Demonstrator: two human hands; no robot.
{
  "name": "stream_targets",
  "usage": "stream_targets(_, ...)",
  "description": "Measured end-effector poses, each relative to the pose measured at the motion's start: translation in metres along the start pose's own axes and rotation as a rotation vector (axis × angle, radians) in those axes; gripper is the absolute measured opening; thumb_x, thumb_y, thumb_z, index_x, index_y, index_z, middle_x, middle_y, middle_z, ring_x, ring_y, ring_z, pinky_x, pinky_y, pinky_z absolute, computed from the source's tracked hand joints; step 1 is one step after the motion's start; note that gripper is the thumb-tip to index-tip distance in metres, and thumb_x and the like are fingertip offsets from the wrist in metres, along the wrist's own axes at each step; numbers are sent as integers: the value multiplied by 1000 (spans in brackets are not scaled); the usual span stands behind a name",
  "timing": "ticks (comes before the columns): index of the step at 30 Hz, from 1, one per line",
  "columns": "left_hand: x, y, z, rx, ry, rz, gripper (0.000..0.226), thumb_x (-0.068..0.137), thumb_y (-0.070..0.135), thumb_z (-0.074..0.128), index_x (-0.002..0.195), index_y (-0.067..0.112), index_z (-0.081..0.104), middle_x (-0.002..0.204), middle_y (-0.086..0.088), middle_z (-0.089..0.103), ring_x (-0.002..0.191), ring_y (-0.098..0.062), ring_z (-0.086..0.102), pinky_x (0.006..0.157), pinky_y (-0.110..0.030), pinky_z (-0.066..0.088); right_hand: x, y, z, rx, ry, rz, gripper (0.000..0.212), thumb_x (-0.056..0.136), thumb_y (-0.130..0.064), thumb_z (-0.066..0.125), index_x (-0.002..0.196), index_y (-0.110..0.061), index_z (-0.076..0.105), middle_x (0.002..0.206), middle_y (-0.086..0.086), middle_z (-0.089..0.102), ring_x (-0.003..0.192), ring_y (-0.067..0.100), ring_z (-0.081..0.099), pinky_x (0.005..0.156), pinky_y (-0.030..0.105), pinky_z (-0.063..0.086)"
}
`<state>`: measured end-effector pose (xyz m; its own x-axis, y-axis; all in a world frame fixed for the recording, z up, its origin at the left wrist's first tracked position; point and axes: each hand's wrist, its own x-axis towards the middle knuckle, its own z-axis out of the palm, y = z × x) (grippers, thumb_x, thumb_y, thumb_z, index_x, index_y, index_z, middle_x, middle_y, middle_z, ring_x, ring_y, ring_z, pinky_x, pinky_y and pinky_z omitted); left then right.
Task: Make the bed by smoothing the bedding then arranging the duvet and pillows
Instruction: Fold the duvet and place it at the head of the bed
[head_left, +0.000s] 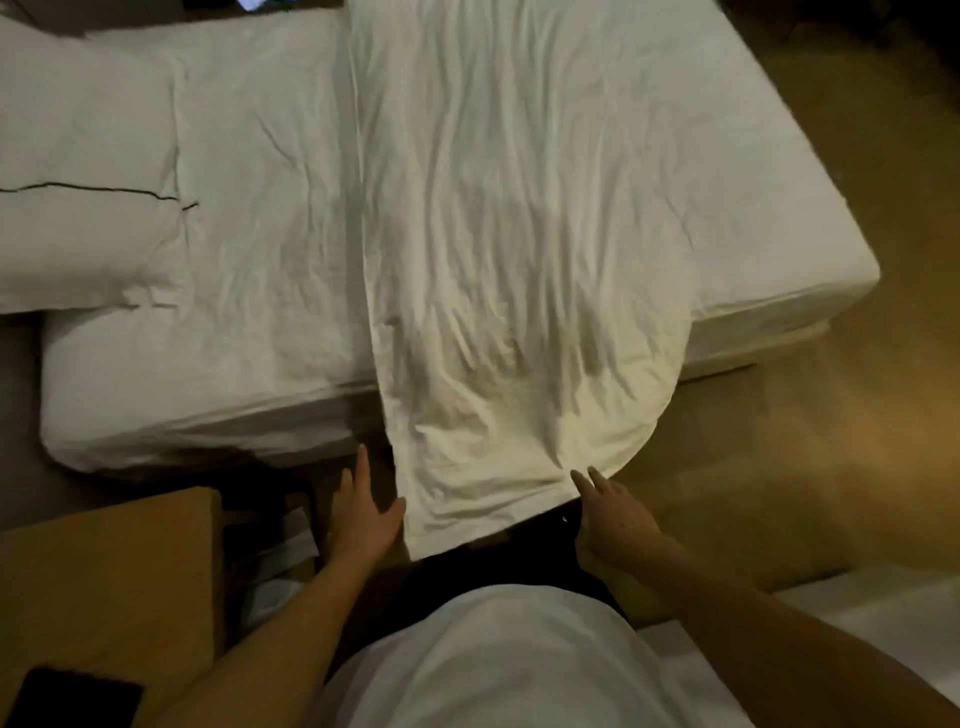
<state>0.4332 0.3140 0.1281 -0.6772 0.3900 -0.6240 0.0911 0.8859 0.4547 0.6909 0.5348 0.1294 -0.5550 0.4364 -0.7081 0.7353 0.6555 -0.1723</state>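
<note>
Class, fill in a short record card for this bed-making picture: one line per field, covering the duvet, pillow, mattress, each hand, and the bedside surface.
duvet: white, creased, lying across the bed, near end hanging over the side
pillow: white, at the left end of the bed
mattress: white sheet, wrinkled, partly uncovered
left hand: open, at the duvet's hanging edge
right hand: open, fingers at the duvet's hanging edge
wooden table: lower left, dark phone on it

This is a dimly lit bedroom. A bed (208, 395) with white fitted sheet fills the upper frame, a white pillow (83, 171) at upper left, a rumpled duvet (509, 249) across the middle, brown carpet (831, 415) at right, and a wooden bedside table (104, 582) at lower left.
</note>
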Motion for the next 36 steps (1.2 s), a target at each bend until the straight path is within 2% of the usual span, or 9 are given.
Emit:
stream_targets(2, 5, 12, -2, 233, -9, 68, 84, 96, 44, 55, 156, 42, -3, 167, -6, 4, 151, -34, 10, 117, -53, 27, -1, -2, -4, 69, 41, 26, 80, 88, -15, 55, 155, -25, 13, 163, 5, 14, 143, 31, 29, 109, 45, 39)
stream_targets(4, 9, 27, 1, 368, -32, 158, 78, 97, 42, 51, 156, 43, 0, 167, -3, 4, 152, -33, 8, 116, -53, 28, -2, -2, -10, 112, 61, 42, 76, 90, -17, 55, 155, -24, 17, 162, 6, 17, 142, 31, 31, 109, 45, 39)
stream_targets(10, 18, 72, 25, 476, -150, 315, 73, 98, 42, 49, 156, 43, 5, 166, -4, 6, 151, -33, 11, 115, -53, 30, -8, 16, -13, 305, 107, 135, 65, 94, -22, 50, 153, -19, 23, 156, 7, 26, 137, 30, 35, 108, 40, 40)
stream_targets(14, 23, 123, 48, 574, -177, 473, 75, 95, 43, 51, 155, 43, 5, 162, -12, 18, 148, -35, 20, 115, -54, 31, -15, 48, -10, 464, 118, 213, 65, 94, -23, 49, 153, -21, 22, 154, 7, 28, 135, 28, 37, 108, 39, 39)
stream_targets(18, 26, 187, 79, 691, -215, 608, 75, 95, 44, 51, 154, 45, 6, 164, -9, 14, 148, -35, 18, 115, -55, 28, -12, 95, -15, 665, 138, 316, 64, 96, -26, 48, 154, -17, 21, 152, 9, 31, 131, 27, 43, 104, 38, 42)
stream_targets(22, 27, 254, 122, 857, -243, 715, 74, 95, 42, 50, 157, 39, 8, 164, -10, 13, 148, -33, 19, 116, -51, 29, -6, 152, -19, 935, 194, 456, 66, 89, -43, 48, 147, -15, 34, 143, 9, 43, 122, 26, 52, 100, 38, 46)
stream_targets(27, 38, 322, 174, 1023, -330, 864, 72, 93, 43, 49, 156, 40, 13, 163, -11, 19, 147, -35, 22, 113, -53, 31, -3, 209, -3, 1162, 228, 654, 55, 94, -40, 51, 141, -12, 42, 140, 12, 48, 123, 29, 51, 103, 44, 45)
stream_targets(32, 108, 383, 250, 1231, -341, 1052, 70, 88, 57, 25, 155, 45, 12, 165, -6, 16, 151, -34, 13, 116, -59, 23, 56, 243, 14, 1355, 277, 725, 52, 98, -40, 47, 144, -17, 42, 143, 7, 49, 125, 24, 51, 103, 39, 44)
stream_targets(36, 204, 425, 338, 1415, -201, 1413, 63, 94, 56, 21, 155, 41, 18, 165, -10, 15, 151, -39, 7, 115, -66, 14, 149, 263, 47, 1549, 345, 775, 49, 98, -43, 50, 142, -22, 44, 138, 4, 52, 119, 21, 54, 97, 33, 45)
